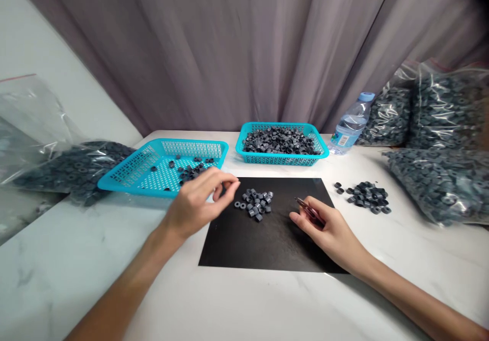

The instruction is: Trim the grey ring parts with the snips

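Observation:
A black mat (267, 244) lies on the white table, with a small heap of grey rings (255, 202) on its far part. My left hand (198, 201) hovers just left of that heap, fingertips pinched together; whether a ring sits in them is hidden. My right hand (328, 229) rests on the mat's right side, closed on thin reddish tweezers (307, 208) that point toward the heap.
A nearly bare teal basket (126, 173) with a few rings sits at left, a full teal basket (282, 158) at the back. Another ring pile (364, 196) lies right of the mat. A water bottle (351, 124) and clear bags of rings (439, 178) (72, 168) flank the table.

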A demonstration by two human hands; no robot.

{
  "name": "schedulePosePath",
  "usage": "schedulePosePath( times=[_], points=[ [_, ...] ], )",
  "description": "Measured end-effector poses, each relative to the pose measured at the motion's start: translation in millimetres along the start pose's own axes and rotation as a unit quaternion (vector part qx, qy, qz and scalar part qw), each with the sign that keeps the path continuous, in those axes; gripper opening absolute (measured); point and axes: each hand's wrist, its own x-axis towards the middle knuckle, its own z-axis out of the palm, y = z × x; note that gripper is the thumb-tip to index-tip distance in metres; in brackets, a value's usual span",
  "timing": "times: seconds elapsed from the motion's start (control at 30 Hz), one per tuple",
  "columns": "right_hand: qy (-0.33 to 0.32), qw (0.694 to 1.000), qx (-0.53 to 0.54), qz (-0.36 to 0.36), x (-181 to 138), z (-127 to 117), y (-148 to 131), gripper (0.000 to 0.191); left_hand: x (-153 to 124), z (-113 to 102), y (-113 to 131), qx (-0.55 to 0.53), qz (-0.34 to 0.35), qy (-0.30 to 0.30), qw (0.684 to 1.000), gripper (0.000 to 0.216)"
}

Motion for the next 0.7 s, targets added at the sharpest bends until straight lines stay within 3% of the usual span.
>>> schedulePosePath(
  times=[0.07, 0.17, 0.37, 0.7],
  points=[
    [0.004, 1.0, 0.002, -0.001, -0.2, 0.4, -0.1, 0.037, -5.2, 9.5, 10.0, -0.027, 0.03, -0.032, 0.999, 0.008],
    [0.01, 1.0, 0.002, -0.001, -0.1, 1.4, 0.5, 0.038, -13.0, 20.7, 14.0, -0.002, 0.043, -0.133, 0.99, 0.013],
    [0.004, 1.0, 0.017, 0.002, -0.6, 2.8, 0.8, 0.038, -13.6, 17.5, 8.0, 0.036, -0.003, -0.217, 0.976, 0.025],
    [0.019, 1.0, 0.013, 0.011, 0.3, 2.4, -0.8, 0.04, -11.9, 17.3, 12.5, 0.054, -0.07, -0.277, 0.957, 0.021]
  ],
)
